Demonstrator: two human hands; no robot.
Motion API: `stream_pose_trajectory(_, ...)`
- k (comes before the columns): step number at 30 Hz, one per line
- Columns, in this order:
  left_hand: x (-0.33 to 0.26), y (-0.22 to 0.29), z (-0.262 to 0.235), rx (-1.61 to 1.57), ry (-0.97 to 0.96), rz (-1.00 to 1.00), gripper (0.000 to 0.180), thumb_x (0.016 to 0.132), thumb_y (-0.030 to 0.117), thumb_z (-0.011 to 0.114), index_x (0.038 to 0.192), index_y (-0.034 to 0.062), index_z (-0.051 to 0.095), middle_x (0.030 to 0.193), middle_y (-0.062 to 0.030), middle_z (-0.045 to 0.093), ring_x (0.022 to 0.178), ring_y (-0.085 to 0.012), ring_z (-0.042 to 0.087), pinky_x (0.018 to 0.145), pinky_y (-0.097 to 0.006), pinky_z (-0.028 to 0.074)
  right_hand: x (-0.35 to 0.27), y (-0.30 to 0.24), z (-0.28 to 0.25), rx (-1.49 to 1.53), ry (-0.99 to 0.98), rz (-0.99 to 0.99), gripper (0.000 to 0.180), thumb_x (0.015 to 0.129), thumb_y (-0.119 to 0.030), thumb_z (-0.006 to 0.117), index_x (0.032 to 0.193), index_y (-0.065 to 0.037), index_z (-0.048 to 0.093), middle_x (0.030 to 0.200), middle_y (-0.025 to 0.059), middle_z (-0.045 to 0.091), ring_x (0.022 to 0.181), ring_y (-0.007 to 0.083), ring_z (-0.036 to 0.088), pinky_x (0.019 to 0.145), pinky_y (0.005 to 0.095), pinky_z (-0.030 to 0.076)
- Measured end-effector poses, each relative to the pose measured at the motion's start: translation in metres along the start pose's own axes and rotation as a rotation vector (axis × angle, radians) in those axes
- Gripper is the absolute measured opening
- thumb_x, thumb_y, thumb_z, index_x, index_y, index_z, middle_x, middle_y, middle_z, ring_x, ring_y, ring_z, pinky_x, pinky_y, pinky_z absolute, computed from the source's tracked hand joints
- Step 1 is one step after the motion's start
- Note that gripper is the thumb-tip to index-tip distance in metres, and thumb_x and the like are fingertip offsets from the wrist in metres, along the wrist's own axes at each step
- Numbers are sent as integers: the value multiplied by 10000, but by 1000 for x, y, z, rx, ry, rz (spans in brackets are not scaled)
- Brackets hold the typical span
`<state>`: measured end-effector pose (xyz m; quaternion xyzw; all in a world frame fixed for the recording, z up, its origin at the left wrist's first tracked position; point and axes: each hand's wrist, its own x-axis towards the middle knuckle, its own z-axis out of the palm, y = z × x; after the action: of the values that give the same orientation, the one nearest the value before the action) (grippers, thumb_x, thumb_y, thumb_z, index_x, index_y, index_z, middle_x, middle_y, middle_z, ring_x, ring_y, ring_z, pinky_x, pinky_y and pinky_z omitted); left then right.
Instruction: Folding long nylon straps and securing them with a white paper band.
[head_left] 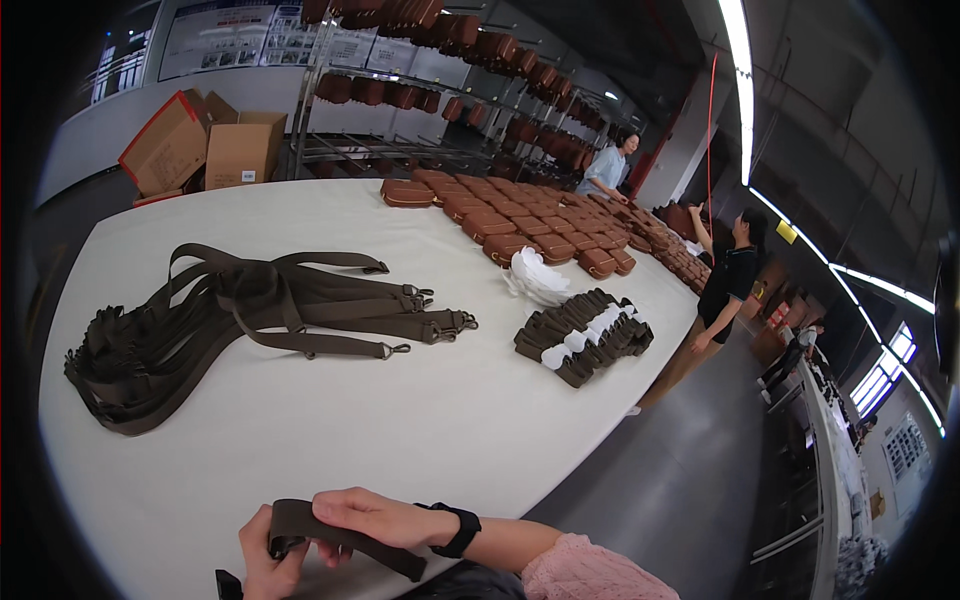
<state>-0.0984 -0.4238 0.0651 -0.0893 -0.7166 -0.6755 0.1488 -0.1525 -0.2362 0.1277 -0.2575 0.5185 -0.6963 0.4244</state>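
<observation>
Near the front edge of the table, my left hand (262, 562) and my right hand (375, 514) both grip a dark olive webbing strap (294, 516). It is folded in a loop between them, and one end hangs out below my right hand. My left fingers close around the lower part of the loop, and my right thumb presses on its top. Farther off lies a loose pile of similar straps (190, 340) with metal hooks at their right ends. Right of that pile sit several folded strap bundles (585, 335) with white wraps, beside a heap of white bands (537, 277).
Many brown zipped cases (500, 220) cover the far part of the white table (330, 420). Open cardboard boxes (240, 150) stand behind its left end, near racks (390, 150) hung with brown items. One person (730, 270) stands at the right edge; another (605, 170) is behind the cases.
</observation>
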Motion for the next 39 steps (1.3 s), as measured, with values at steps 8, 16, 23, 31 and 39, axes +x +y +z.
stream_pose_trajectory(8,20,19,-2,740,-182,396,289,568,82,708,814,68,556,679,-75,531,542,-283,539,495,-367,419,-18,-15,-29,-330,0,53,350,974,-336,496,865,-7,542,677,43,598,562,87,567,536,219,450)
stream_pose_trajectory(16,30,27,19,382,-326,159,263,576,55,681,818,57,578,672,-74,555,559,-281,557,516,-317,438,-49,-16,-38,-267,-60,282,350,993,-404,421,901,-76,505,628,-26,449,432,23,382,374,189,318)
stream_pose_trajectory(23,40,13,37,486,-227,331,278,556,29,662,820,65,579,679,-75,538,587,-283,546,532,-328,433,-64,3,-39,-52,125,169,370,1001,-407,395,921,-76,539,579,-60,400,429,9,324,366,179,253)
stream_pose_trajectory(31,35,-14,46,596,-284,474,291,575,63,651,856,94,582,731,-68,531,655,-272,561,574,-363,453,-82,8,-48,-365,340,226,262,967,-347,511,899,-102,579,599,-60,415,479,7,356,409,187,279)
stream_pose_trajectory(39,30,9,37,203,-396,51,238,739,66,716,929,48,574,776,-56,578,663,-176,569,606,-285,442,-58,-2,-39,192,350,84,265,954,-267,525,831,-35,494,545,-7,458,333,32,300,343,197,222)
